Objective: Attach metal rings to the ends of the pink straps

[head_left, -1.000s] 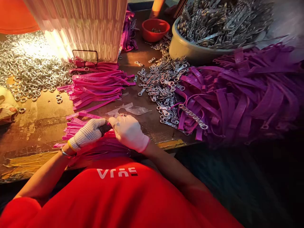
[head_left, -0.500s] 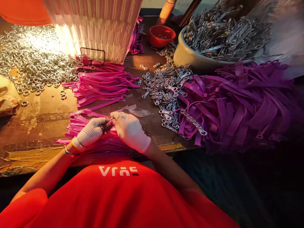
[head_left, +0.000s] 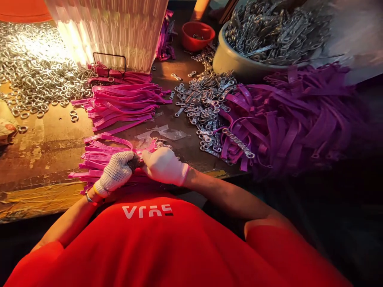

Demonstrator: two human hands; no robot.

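Observation:
My left hand (head_left: pixel 116 171) wears a white dotted knit glove with darkened fingertips and is closed on a pink strap (head_left: pixel 124 141). My right hand (head_left: pixel 164 165), in a smooth white glove, is closed against the left fingertips, pinching the same strap's end region. What lies between the two sets of fingers is mostly hidden. Under and left of my hands is a bunch of pink straps (head_left: pixel 94 159). Just beyond the right hand, a strip of clear plastic (head_left: pixel 176 134) lies on the table.
A second bunch of pink straps (head_left: pixel 122 101) lies farther back. Loose metal rings (head_left: pixel 44 87) cover the back left. To the right are small metal links (head_left: pixel 206 97), a pile of purple straps (head_left: pixel 284 119), a tub (head_left: pixel 239 65) heaped with metal pieces, and a red bowl (head_left: pixel 196 40).
My right hand has dropped slightly and turned, its knuckles now facing more away, and the right elbow has swung outward. My hands stay together. The whole view has shifted a little.

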